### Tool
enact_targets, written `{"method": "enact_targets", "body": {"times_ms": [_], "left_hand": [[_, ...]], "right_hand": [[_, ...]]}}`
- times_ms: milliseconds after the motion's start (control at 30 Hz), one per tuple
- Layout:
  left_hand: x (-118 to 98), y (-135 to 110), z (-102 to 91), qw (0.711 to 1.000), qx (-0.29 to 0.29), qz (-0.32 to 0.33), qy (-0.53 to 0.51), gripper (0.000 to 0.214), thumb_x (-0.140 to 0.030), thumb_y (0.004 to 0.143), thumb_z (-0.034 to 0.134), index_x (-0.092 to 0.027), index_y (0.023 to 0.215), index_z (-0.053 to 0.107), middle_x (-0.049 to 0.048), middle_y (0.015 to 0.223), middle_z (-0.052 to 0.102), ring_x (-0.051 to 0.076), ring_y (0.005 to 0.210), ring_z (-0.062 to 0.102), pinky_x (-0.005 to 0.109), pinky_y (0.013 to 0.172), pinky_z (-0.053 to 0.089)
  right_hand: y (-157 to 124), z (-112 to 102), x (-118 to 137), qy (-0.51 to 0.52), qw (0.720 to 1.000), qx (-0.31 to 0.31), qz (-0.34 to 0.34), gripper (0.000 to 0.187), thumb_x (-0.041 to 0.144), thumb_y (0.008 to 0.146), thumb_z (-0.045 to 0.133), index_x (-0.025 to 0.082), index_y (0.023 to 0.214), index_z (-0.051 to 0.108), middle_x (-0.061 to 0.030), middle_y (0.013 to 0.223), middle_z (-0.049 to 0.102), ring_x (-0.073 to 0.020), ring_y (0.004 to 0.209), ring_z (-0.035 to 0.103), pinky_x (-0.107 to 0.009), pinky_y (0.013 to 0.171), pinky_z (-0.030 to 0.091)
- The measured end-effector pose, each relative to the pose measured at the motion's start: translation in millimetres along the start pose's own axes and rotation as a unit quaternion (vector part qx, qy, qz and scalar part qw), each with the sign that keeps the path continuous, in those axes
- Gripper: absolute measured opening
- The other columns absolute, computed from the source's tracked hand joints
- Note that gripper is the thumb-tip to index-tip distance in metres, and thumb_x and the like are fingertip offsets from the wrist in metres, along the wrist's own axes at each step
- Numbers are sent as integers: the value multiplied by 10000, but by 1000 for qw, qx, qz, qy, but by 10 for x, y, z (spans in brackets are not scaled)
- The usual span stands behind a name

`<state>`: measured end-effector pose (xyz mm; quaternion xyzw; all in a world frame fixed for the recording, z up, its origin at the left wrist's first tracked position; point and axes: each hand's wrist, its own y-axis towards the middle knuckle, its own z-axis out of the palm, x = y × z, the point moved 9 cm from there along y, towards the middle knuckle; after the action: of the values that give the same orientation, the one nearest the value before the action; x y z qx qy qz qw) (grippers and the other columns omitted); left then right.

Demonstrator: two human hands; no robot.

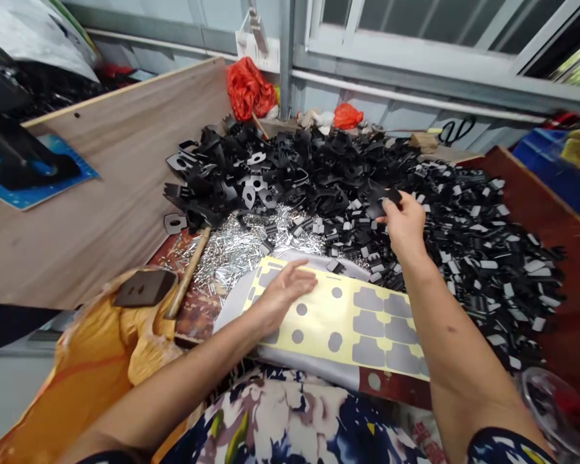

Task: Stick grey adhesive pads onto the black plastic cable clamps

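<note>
My left hand (284,290) lies flat with its fingers stretched out on a yellow backing sheet (336,316) that carries several grey stickers. My right hand (406,222) reaches into a big heap of black plastic parts (328,174) and pinches one flat black part (381,200) between thumb and fingers. A pile of small shiny metal pins (241,248) lies just beyond the sheet. The sheet rests on a grey-white pad (232,303) in front of me.
A wooden-handled hammer (188,274) lies left of the pins. A dark flat block (144,287) sits on orange cloth (101,354) at left. A wooden board (101,187) walls the left side, a red-brown one (555,225) the right. Orange bags (249,87) and scissors (457,129) are at the back.
</note>
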<state>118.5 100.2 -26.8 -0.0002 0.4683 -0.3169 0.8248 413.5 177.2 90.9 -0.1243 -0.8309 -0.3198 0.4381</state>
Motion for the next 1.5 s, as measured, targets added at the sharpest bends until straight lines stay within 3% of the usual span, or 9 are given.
{"method": "enact_targets", "body": {"times_ms": [100,200,367,467,733,900,1033,1100,1500], "left_hand": [[-297,105,25,996,2,85,24,757,-230,773,907,-298,1447,568,109,1361,667,270,1300,606,405,1093,463],[-458,181,3,994,9,106,36,662,-300,807,883,-274,1401,592,92,1143,731,222,998,685,331,848,545],[-556,173,-493,993,-78,46,78,483,-170,829,765,-280,1246,549,15,886,631,150,649,593,320,603,569],[-367,131,-570,994,-36,-37,101,510,-42,737,737,-257,1154,538,22,926,590,176,700,635,341,574,600],[-78,164,-410,992,58,-47,101,497,-113,739,817,-238,1148,563,35,958,566,178,719,659,298,552,575],[-132,162,-439,994,29,-43,94,549,-126,692,835,-247,1155,568,19,940,561,158,669,622,282,529,533],[-196,-11,-379,999,16,-41,24,592,-237,694,916,-263,1193,598,27,965,593,147,714,599,272,602,511],[-175,-132,-313,998,20,-54,-26,572,-374,733,917,-263,1213,627,41,989,616,148,729,582,271,620,498],[7,-255,-86,993,56,-49,-95,494,-563,874,747,-242,1237,650,84,1008,646,223,753,638,331,578,541]], "right_hand": [[-964,528,46,237,947,153,154,301,461,827,760,216,991,702,-42,976,712,-175,738,684,-327,657,625],[-1952,974,289,296,884,290,217,331,474,859,745,226,1076,718,-50,1016,724,-173,781,698,-332,709,652],[-2691,907,530,140,916,364,97,266,334,1015,565,253,1223,711,-85,1119,713,-207,942,700,-342,758,636],[-2927,868,734,90,901,423,-30,263,194,1013,521,235,1129,754,-122,1254,701,-245,1147,686,-436,991,591],[-3039,919,858,94,859,502,-20,241,106,914,651,277,1030,773,-82,1344,720,-289,1292,628,-581,1113,505],[-3033,771,1302,253,764,593,24,190,258,942,717,267,1128,757,-68,1213,746,-244,1174,692,-448,1071,557],[-2461,565,1031,177,914,365,22,146,191,888,711,268,1012,705,-26,975,724,-224,972,683,-413,945,562],[-2265,464,777,162,953,253,37,149,199,870,707,266,1000,675,-11,909,695,-211,899,666,-396,899,551],[-2183,585,482,215,953,198,81,168,271,826,761,256,957,657,-7,891,672,-183,865,656,-350,845,570]]}}
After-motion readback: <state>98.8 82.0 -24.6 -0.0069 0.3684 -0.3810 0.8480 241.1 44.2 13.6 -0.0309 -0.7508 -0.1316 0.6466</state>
